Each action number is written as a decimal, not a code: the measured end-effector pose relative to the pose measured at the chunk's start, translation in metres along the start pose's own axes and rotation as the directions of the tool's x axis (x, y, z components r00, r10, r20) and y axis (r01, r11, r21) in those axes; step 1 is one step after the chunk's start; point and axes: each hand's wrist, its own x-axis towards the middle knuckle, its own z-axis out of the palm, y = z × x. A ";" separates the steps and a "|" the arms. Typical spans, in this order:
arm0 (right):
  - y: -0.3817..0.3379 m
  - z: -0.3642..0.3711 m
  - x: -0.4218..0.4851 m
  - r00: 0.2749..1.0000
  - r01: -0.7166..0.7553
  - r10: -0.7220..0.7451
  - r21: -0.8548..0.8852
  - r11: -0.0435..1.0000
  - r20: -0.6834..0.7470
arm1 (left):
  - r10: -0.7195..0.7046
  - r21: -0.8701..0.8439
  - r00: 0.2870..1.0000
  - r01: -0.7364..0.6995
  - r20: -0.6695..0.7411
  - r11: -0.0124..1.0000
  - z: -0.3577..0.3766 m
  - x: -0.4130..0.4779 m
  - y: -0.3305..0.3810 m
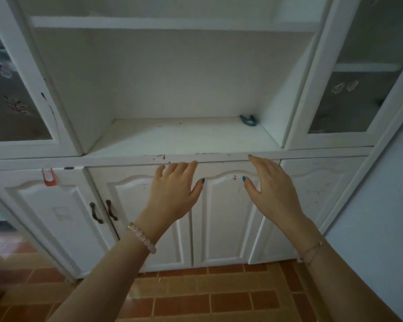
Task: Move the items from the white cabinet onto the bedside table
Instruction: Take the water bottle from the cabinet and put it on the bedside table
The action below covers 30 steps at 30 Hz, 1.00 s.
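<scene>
Two empty hands, our left hand (175, 191) and right hand (269, 187), spread wide before the white cabinet (196, 54). One teal item (249, 120) lies at the shelf's back right corner; next, we judge, comes a reach for it.

Terracotta floor tiles (196, 296) in orange and brown, laid like brick, shine with a soft reflection toward 6 o'clock. A pale blue-grey wall (386, 205) fills the 3 o'clock side. At 9 and 2 o'clock, frosted glass doors (12, 108) bear etched motifs. Two dark curved door handles (102, 212) sit at 8 o'clock. The light is dim and cool.
</scene>
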 end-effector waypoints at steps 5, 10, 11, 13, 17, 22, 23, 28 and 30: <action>0.048 -0.002 0.046 0.998 -0.046 0.045 -0.034 0.998 -0.036 | 0.067 0.003 0.997 -0.067 -0.030 0.998 0.026 0.070 0.016; 0.090 -0.018 0.083 0.992 -0.080 0.070 -0.091 0.993 -0.103 | 0.162 -0.023 0.983 -0.164 -0.086 0.986 0.040 0.136 0.040; 0.097 -0.022 0.091 0.990 -0.085 0.072 -0.108 0.990 -0.124 | 0.183 -0.027 0.978 -0.187 -0.101 0.982 0.041 0.148 0.046; 0.109 -0.031 0.106 0.982 -0.084 0.059 -0.135 0.987 -0.178 | 0.222 -0.035 0.966 -0.229 -0.131 0.973 0.044 0.171 0.057; 0.134 -0.047 0.140 0.965 -0.079 0.018 -0.223 0.972 -0.263 | 0.295 -0.048 0.935 -0.310 -0.196 0.950 0.049 0.216 0.077; 0.159 -0.073 0.190 0.951 -0.043 -0.076 -0.370 0.928 -0.299 | 0.387 -0.046 0.885 -0.411 -0.258 0.910 0.058 0.268 0.088; 0.163 -0.082 0.203 0.950 -0.029 -0.104 -0.413 0.910 -0.296 | 0.400 -0.055 0.875 -0.429 -0.273 0.902 0.059 0.280 0.090; 0.175 -0.146 0.278 0.934 0.031 -0.255 -0.654 0.755 -0.251 | 0.452 -0.074 0.817 -0.507 -0.358 0.859 0.057 0.341 0.103; 0.178 -0.169 0.306 0.930 0.050 -0.301 -0.737 0.674 -0.212 | 0.468 -0.067 0.793 -0.532 -0.390 0.844 0.053 0.362 0.110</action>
